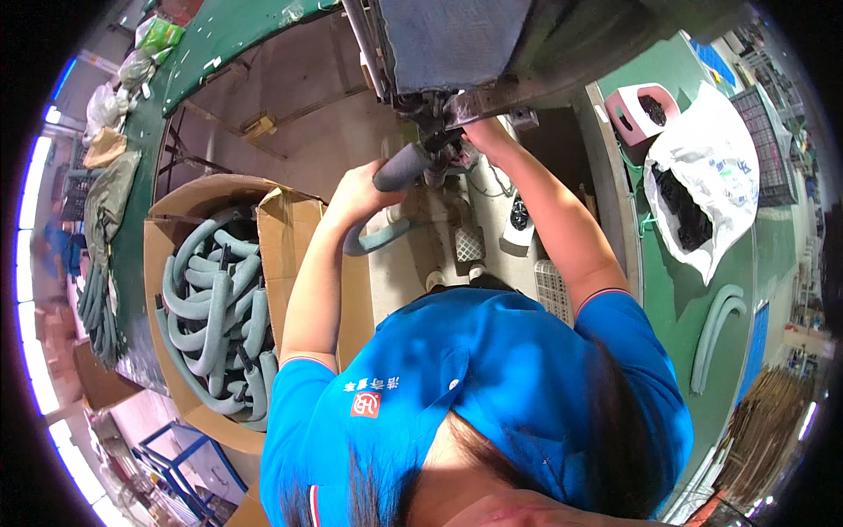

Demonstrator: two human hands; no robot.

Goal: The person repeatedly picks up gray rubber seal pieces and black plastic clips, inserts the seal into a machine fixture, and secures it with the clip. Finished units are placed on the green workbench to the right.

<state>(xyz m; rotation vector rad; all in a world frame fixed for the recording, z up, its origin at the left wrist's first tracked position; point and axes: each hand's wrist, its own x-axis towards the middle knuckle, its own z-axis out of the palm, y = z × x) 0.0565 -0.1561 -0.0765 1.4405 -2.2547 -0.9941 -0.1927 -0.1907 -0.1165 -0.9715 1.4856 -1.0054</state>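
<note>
My left hand [362, 191] is closed around a curved, grey-green padded tube [404, 167]. The upper end of the tube meets the dark metal head of a machine [435, 132], and its lower end bends round below my wrist. At the right side of that machine head is my right hand [487, 136]. Its fingers are mostly hidden by the metal parts, so what they touch does not show. To the left of my left forearm, an open cardboard box [290, 228] holds many similar curved tubes [211, 307] with dark ends.
A green table [685, 316] on the right carries a white sack [707, 176] of black pieces, a pink bin [639, 114] and two curved tubes [716, 338]. Another green table [140, 263] stands left, behind the box. A grey crate [553, 290] is low near my right elbow.
</note>
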